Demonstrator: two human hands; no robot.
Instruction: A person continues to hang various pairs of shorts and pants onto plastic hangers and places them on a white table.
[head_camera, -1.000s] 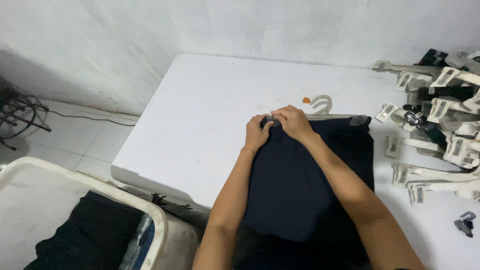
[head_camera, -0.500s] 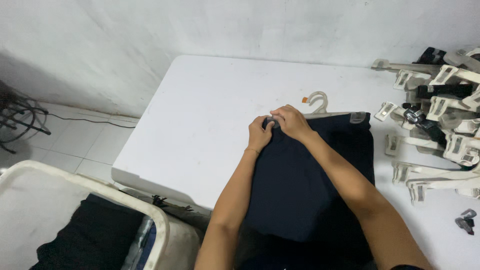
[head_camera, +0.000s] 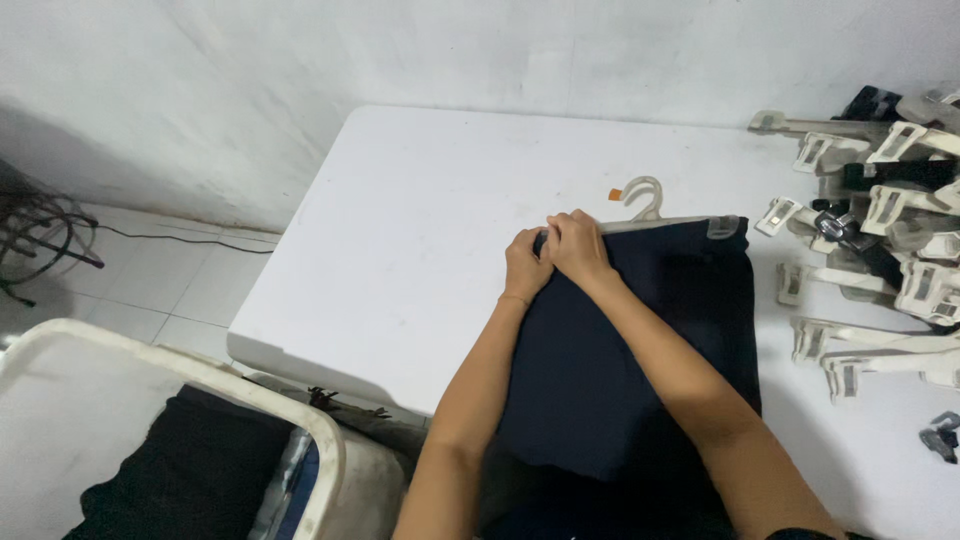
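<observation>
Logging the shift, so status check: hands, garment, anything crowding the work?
Left hand and right hand pinch the hanger's left clip. Dark garment flat on white table. Spare hangers piled to the right, apart.

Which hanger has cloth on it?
The hanger under both hands, left hand and right hand, holds the dark cloth. The pile of hangers at the table's right side lies bare.

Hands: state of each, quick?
Left hand: closed, pinching the hanger clip end at the dark garment corner.
Right hand: closed on the same clip.
</observation>
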